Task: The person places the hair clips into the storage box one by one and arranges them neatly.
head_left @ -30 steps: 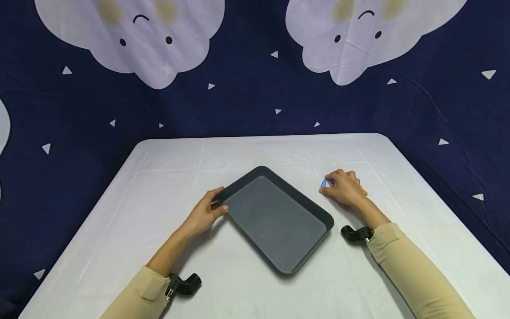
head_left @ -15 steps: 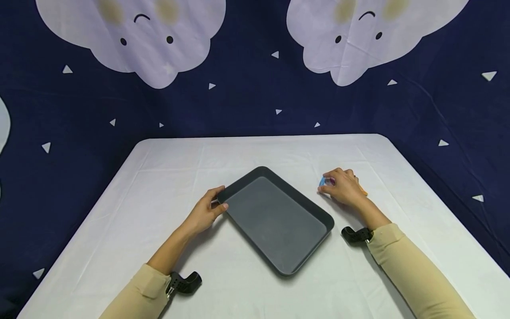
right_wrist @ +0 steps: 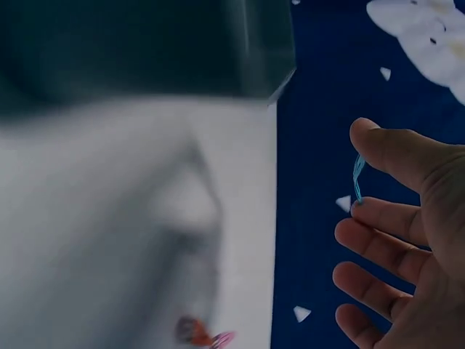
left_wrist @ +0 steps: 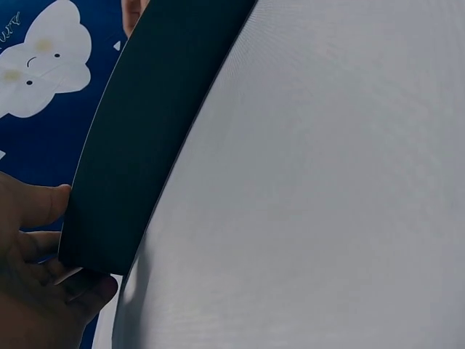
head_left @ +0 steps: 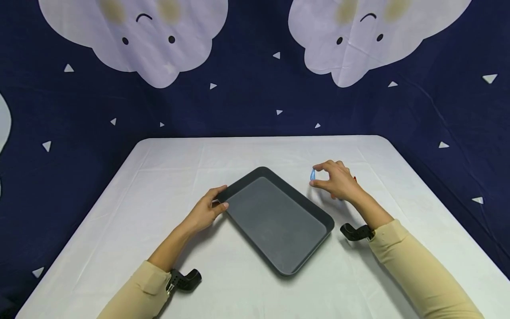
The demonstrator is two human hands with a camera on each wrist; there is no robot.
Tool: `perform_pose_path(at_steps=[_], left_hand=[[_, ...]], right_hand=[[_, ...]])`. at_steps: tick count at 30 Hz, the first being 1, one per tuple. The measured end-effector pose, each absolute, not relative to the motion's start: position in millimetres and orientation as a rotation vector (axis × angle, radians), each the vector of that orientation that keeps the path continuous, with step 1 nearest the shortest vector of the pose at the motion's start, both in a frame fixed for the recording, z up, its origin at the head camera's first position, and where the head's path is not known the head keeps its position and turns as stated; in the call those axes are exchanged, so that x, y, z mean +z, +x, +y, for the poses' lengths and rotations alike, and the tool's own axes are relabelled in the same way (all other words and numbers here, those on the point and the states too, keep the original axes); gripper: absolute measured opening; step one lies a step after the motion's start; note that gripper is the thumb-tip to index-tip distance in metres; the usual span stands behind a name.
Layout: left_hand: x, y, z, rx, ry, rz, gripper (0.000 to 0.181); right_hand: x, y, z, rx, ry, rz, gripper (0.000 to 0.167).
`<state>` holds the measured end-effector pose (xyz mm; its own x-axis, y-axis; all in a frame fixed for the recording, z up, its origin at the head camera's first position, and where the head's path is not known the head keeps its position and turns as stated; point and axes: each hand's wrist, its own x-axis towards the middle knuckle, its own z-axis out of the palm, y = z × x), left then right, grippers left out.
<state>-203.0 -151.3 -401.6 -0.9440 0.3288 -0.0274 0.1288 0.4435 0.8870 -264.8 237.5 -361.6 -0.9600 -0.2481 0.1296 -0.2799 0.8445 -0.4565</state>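
Studio-like spot with cloud-print backdrop [head_left: 251,75]

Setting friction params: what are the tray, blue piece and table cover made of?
Tray: matte, probably coated metal, possibly plastic; even grey surface.
Blue piece: maybe thin, glossy plastic; light streaks, too small to confirm.
Table cover: likely matte fabric; fold creases.

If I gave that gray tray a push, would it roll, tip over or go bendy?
The gray tray probably wouldn't roll or tip: its floor is wide and flat and its sides are low. It's likely stiff rather than bendy, since its long edges run straight. It might wrinkle the white cloth under it, which shows creases.
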Motion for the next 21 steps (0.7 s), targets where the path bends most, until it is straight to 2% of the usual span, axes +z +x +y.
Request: perform_pose_path(at_steps=[21], left_hand=[[-402.2,-208.8,-152.4,1.47,0.479,2.541,0.056]], right_hand=[[-337.7,-255.2,176.0,0.826,0.842,-2.836,0.052]])
